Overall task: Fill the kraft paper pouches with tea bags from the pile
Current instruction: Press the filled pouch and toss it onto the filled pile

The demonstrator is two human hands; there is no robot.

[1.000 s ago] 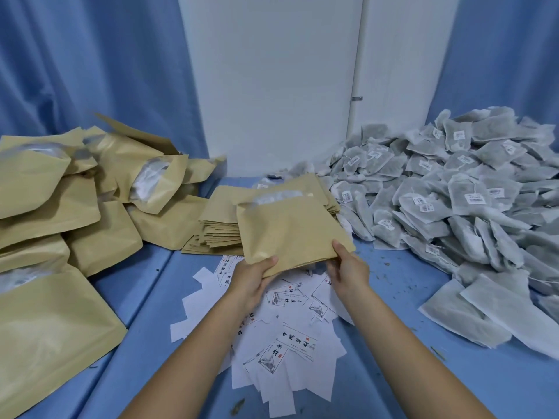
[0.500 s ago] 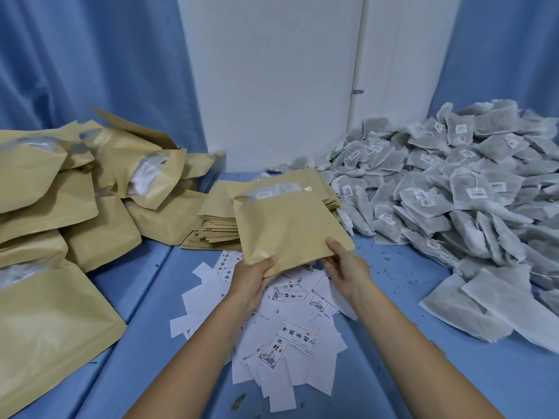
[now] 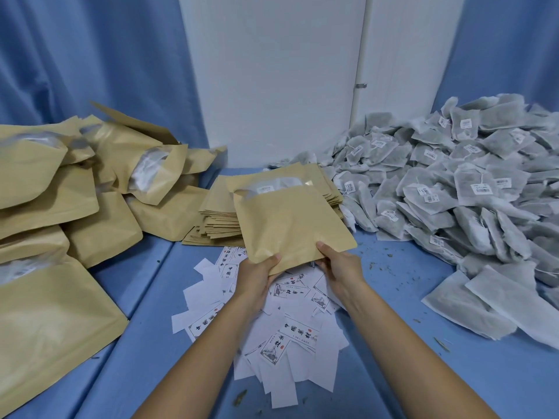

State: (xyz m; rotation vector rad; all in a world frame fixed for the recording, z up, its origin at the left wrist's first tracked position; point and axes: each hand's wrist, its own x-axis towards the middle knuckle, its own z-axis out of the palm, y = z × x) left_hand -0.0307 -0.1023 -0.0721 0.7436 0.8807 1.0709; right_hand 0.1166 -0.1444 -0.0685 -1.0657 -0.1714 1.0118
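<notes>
Seen from the head camera, a person's left hand [image 3: 260, 276] and right hand [image 3: 338, 264] each pinch the near edge of a flat tan kraft paper pouch [image 3: 290, 225], thumbs on top. They hold it tilted above a scatter of white printed paper slips [image 3: 287, 328] on the blue table [image 3: 423, 373]. Just behind it lies a stack of flat tan pouches [image 3: 217, 219]. A large pile of grey-white mesh tea bags [image 3: 453, 189] fills the right side, and a heap of bulging tan pouches [image 3: 90, 213] lies at left.
</notes>
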